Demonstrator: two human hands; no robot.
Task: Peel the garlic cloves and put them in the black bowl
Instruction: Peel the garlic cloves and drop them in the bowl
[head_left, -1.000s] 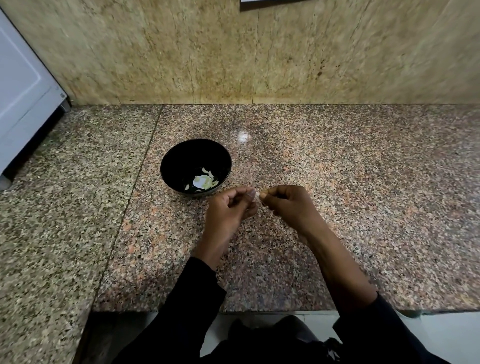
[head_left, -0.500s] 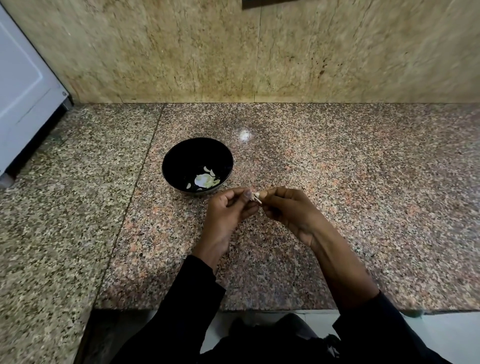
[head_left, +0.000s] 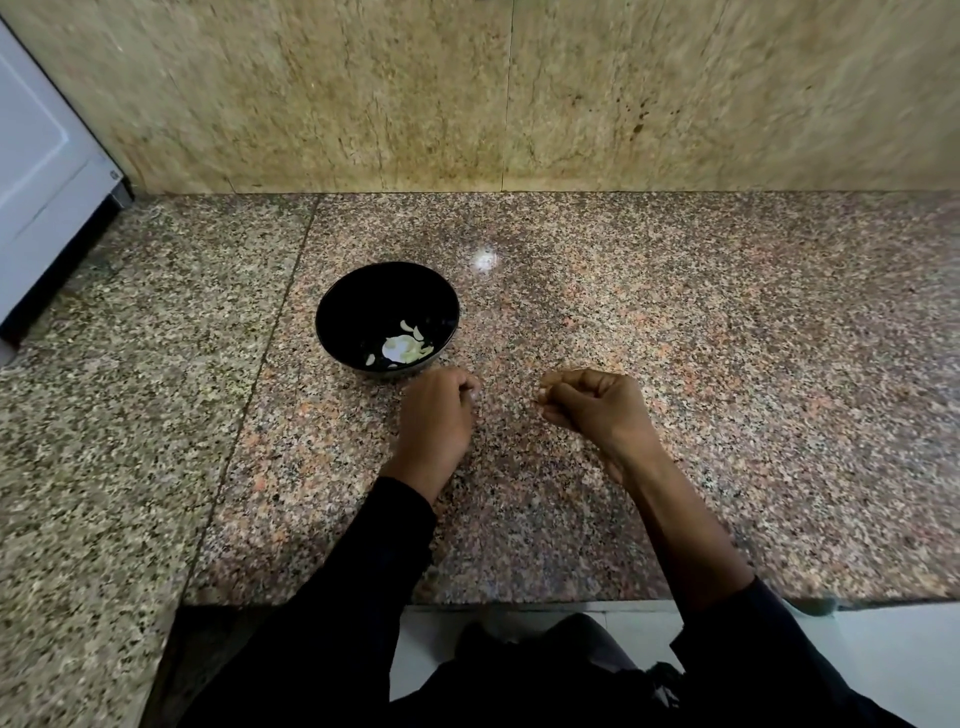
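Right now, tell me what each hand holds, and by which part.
Cannot tell: left hand and right hand are both curled, their contents hidden.

A round black bowl is sitting on the speckled pink-grey granite counter, holding pale garlic pieces. The left hand is hovering just beside its near rim, fingers curled; the right hand, also curled, is hanging apart from it. Whether either is pinching anything is unclear.
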